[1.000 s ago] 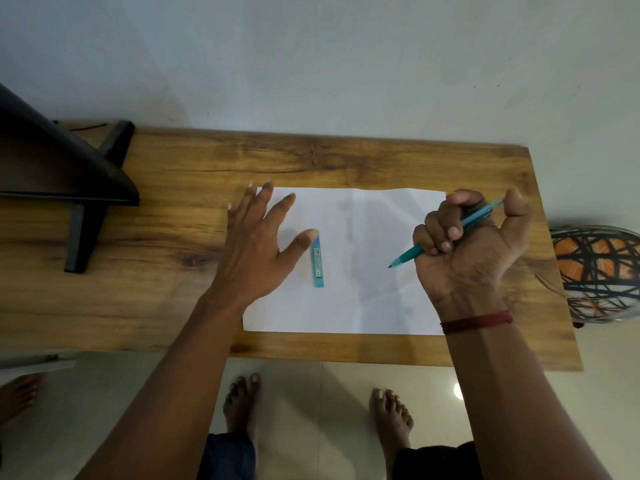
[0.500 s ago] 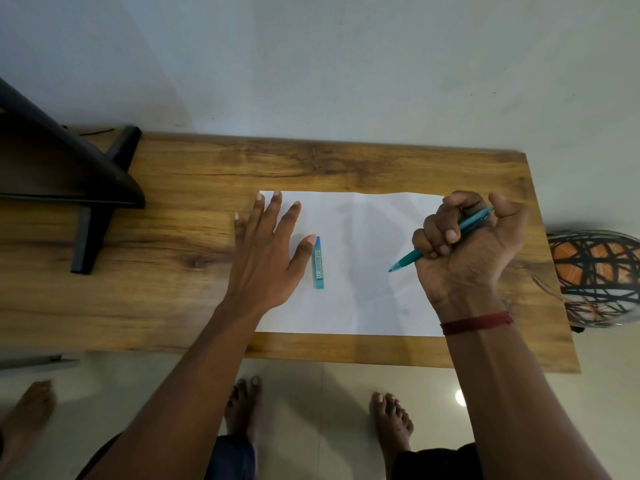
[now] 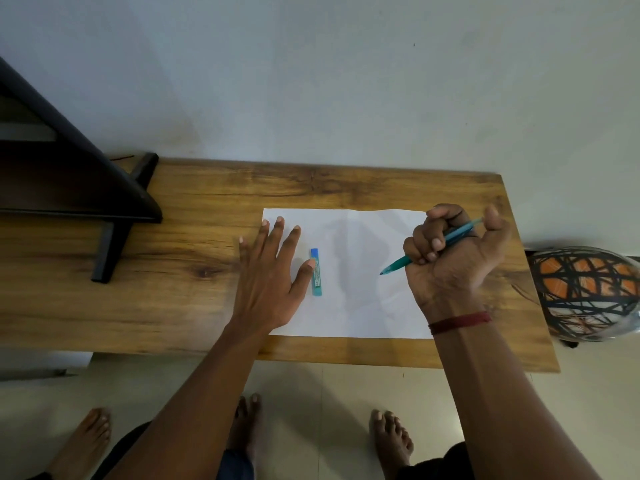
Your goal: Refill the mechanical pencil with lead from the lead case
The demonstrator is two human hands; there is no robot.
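A small blue-green lead case (image 3: 316,272) lies flat on a white sheet of paper (image 3: 356,299) on the wooden table (image 3: 194,258). My left hand (image 3: 270,275) lies flat with straight fingers on the paper's left edge, its thumb tip touching the case's left side. My right hand (image 3: 450,261) is curled in a fist round a teal mechanical pencil (image 3: 398,263), held above the paper's right side. The pencil's tip points down-left and its top end sticks out by my thumb.
A black stand (image 3: 114,216) sits on the table's left part. A round orange and black woven object (image 3: 585,292) stands beside the table's right end. Bare feet (image 3: 391,441) stand on the tiled floor below the table's front edge. A wall runs behind the table.
My left hand has slid forward and its fingers have drawn closer together, thumb staying at the lead case. My right hand's thumb has lifted off the pencil's top end.
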